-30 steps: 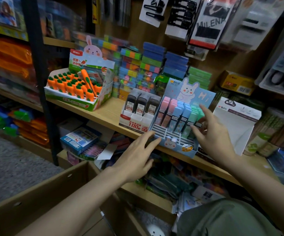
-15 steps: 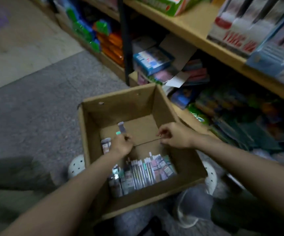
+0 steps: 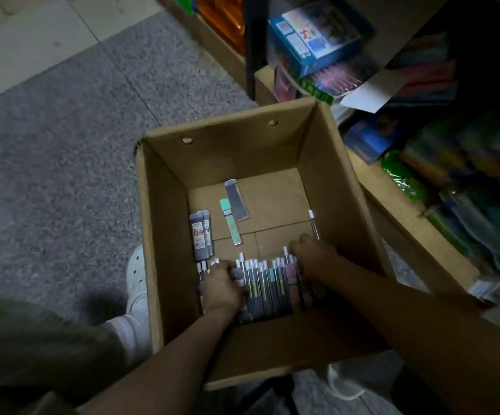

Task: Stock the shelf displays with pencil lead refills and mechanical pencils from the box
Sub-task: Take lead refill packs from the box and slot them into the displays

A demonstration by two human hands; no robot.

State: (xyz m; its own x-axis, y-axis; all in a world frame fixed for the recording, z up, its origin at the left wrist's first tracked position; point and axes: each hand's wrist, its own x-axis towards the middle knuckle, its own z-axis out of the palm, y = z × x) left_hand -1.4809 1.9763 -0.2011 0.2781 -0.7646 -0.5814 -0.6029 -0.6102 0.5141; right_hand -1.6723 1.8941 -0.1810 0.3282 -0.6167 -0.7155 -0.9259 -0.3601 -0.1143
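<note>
box (image 3: 165, 235) | pencils (image 3: 268, 287) rowed inside | both hands gripping row

Pencils (image 3: 265, 287) lie in box (image 3: 165, 235), below shelves (image 3: 392, 211).

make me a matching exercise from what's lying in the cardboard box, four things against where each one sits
Things:
1. pair of dark grey lead refill tubes with red labels
2. mint green flat refill case
3. single thin pencil with a white cap
4. row of capped mechanical pencils

Places:
A. against the right wall of the brown cardboard box
B. between the left hand and right hand
C. against the left wall
D. mid-floor, beside a grey case

Pairs: 1-C, 2-D, 3-A, 4-B
</note>
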